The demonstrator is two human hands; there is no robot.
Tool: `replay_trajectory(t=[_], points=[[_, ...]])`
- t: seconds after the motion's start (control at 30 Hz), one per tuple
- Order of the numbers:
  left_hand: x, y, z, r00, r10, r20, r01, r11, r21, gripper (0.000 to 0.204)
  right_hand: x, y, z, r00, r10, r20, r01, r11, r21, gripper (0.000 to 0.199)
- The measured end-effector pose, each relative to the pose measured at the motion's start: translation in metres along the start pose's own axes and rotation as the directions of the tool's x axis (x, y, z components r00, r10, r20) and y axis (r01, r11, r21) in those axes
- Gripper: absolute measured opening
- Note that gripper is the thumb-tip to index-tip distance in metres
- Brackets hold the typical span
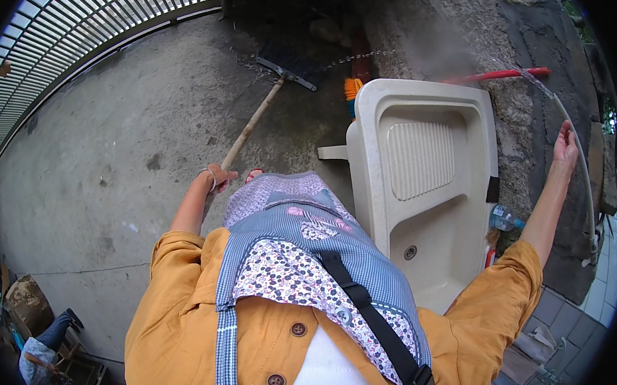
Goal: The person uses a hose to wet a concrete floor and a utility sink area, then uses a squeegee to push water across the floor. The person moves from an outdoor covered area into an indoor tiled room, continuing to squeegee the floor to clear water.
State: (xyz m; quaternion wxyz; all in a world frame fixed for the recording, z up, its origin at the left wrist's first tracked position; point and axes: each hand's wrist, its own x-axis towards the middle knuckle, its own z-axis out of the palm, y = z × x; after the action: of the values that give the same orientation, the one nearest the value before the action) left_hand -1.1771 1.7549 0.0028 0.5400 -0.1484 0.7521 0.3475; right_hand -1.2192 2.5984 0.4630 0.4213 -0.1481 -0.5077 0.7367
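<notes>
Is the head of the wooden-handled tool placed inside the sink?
No, the dark head is on the concrete floor, to the left of the beige sink.

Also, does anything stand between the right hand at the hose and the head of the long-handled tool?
Yes: as seen here, the far rim of the pale sink crosses the direct line from the right hand to the tool's head. Water droplets show beyond it.

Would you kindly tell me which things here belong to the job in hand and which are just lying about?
In use:
wooden-handled broom, in the left hand
hose, in the right hand
water spraying from it

Seemingly just there:
cream sink
plastic bottle
orange bristles
red pole
</notes>
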Motion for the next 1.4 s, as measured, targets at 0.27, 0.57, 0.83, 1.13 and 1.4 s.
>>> replay_trajectory(t=[0.27, 0.57, 0.83, 1.13, 1.4], points=[[0.013, -0.007, 0.003, 0.999, -0.028, 0.030, 0.028, 1.000, 0.006, 0.032, -0.021, -0.001, 0.014, 0.999, 0.018, 0.051, -0.019, 1.000, 0.010, 0.015], [-0.036, 0.015, 0.006, 0.996, 0.025, -0.082, -0.016, 0.995, 0.103, 0.014, -0.020, -0.013, 0.013, 0.992, 0.059, 0.110, -0.066, 0.996, 0.053, 0.013], [-0.079, 0.023, 0.006, 0.995, 0.006, -0.096, 0.011, 0.984, 0.180, 0.011, -0.026, -0.008, 0.015, 0.996, 0.046, 0.082, -0.052, 0.996, 0.075, 0.012], [-0.084, 0.017, 0.011, 0.995, -0.012, -0.102, 0.039, 0.964, 0.263, 0.012, -0.022, -0.005, 0.006, 0.993, 0.068, 0.099, -0.076, 0.994, 0.075, 0.011], [-0.075, 0.019, 0.020, 0.994, 0.014, -0.106, 0.018, 0.956, 0.292, 0.013, -0.027, -0.005, 0.004, 0.989, 0.068, 0.132, -0.077, 0.995, 0.066, 0.010]])
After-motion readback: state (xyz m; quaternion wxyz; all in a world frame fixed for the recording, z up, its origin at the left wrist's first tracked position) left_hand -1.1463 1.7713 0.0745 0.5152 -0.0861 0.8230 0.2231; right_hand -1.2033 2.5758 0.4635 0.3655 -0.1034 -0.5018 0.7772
